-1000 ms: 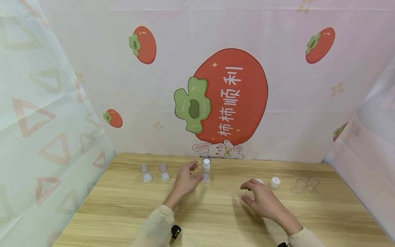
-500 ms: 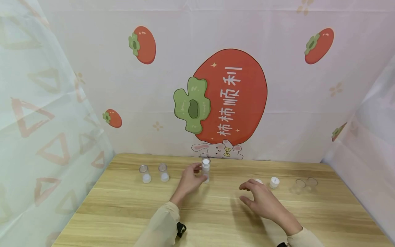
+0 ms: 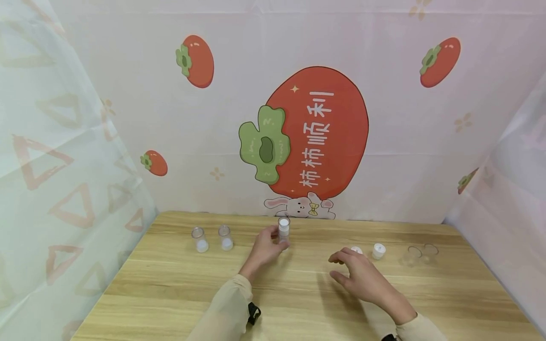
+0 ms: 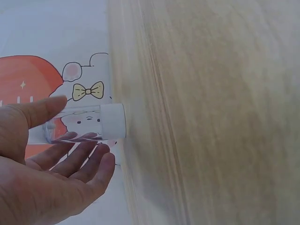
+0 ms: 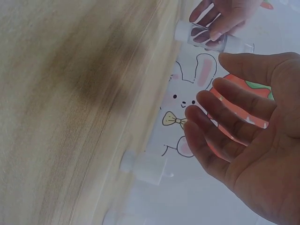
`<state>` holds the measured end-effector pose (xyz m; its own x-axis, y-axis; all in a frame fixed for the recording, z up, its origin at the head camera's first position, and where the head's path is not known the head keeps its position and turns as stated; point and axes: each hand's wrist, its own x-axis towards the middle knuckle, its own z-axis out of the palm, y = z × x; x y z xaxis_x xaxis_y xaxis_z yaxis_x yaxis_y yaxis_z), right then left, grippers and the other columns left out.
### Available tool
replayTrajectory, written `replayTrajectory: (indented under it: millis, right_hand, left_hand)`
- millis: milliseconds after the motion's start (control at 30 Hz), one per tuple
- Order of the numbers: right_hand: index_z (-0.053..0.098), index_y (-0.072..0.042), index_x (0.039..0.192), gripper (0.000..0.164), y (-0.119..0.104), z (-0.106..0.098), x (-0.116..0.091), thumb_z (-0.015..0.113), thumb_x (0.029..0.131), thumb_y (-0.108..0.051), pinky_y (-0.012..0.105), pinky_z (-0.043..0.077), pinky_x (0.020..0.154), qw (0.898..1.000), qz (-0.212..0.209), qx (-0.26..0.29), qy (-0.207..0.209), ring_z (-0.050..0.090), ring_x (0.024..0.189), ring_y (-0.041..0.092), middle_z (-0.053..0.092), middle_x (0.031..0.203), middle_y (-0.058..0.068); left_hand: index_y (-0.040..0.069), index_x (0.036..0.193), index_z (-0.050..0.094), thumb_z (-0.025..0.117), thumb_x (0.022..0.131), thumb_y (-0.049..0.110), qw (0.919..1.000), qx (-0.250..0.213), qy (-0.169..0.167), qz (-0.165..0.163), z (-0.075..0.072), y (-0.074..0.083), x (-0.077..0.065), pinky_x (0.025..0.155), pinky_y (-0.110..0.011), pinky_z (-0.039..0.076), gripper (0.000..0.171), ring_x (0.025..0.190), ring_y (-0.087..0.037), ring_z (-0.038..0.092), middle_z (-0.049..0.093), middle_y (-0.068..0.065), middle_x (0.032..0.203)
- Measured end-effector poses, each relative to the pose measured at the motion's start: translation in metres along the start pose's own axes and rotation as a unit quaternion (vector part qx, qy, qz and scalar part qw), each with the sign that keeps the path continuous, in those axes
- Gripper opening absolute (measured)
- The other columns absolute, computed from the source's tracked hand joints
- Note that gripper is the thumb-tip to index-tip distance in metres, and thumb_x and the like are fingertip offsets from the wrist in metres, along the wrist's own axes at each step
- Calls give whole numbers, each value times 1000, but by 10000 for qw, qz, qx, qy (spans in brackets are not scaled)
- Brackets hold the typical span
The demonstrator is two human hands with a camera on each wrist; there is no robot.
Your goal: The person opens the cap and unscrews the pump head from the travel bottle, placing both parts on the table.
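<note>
Left hand (image 3: 263, 247) grip pinching stacked vial (image 3: 283, 233) low on body, far-centre tabletop (image 3: 298, 293), so stack stays upright. Right hand (image 3: 361, 274) spread, hovering near white cap (image 3: 378, 250) on right. Two spare vials (image 3: 212, 238) parked left.

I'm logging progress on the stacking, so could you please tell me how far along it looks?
Done: one stacked pair of vials stands at the table's middle. In hand: the left hand has its grip round that stack; the right hand hovers open by two white-capped vials. Left: two single vials on the left and two clear pieces on the right lie apart.
</note>
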<state>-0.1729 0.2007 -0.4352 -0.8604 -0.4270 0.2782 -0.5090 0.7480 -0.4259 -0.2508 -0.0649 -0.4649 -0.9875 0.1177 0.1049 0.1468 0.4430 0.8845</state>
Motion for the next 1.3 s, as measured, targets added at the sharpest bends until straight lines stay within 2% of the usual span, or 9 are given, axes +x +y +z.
replayTrajectory:
  millis: [267,433,533,667,867,1067,1167,1300]
  right_hand:
    - [72,-9,108,23,-1,0,0,80,87,-12,38,55,80,10000,-54,3,31,65,94,21,67,102,-2]
    - [72,-9,108,23,0,1,0,80,87,-12,38,54,80,9999,-101,6,30,65,94,21,67,102,-3]
    - [71,-9,109,23,0,0,1,79,88,-12,38,54,80,10000,-65,19,14,65,95,21,67,103,-2]
    - [71,-10,111,24,0,0,2,79,88,-12,38,54,81,10000,10,21,20,65,95,20,68,105,-2]
    - [71,-10,111,25,-1,1,4,80,88,-12,37,55,80,9999,-26,52,98,65,95,18,68,104,-2]
    - [70,-11,111,26,-3,1,5,80,87,-12,37,55,79,9998,-9,182,84,65,95,19,68,104,-1]
    - [69,-10,116,30,-4,1,6,79,89,-15,37,56,79,9990,151,417,22,66,97,21,69,106,1]
    - [62,-5,128,43,-5,2,9,78,91,-23,38,57,81,9947,354,962,-93,66,99,25,69,109,5]
  left_hand:
    - [-8,120,65,75,89,3,9994,188,86,295,1,1,0,98,-51,50,35,109,-38,65,68,-23,114]
    - [-10,122,64,75,89,5,9987,354,155,324,1,4,-2,101,-54,47,37,113,-39,63,68,-24,115]
    - [-8,124,64,76,90,8,9980,521,181,301,2,7,-4,104,-55,45,40,117,-40,61,67,-24,120]
    - [-5,124,65,78,89,11,9958,777,210,426,2,14,-8,103,-56,45,41,119,-40,60,66,-23,123]
    - [4,123,67,81,86,14,9934,869,254,702,0,26,-15,102,-56,45,41,118,-36,61,69,-16,122]
    - [6,118,69,82,85,13,9882,954,360,1147,-2,33,-24,97,-52,48,37,111,-29,63,70,-10,116]
    - [7,116,69,82,84,13,9849,982,364,1379,-3,36,-29,94,-50,49,35,107,-28,63,69,-9,113]
    - [6,115,69,82,84,12,9813,1077,239,1577,-5,42,-35,94,-48,49,34,105,-28,63,66,-8,112]
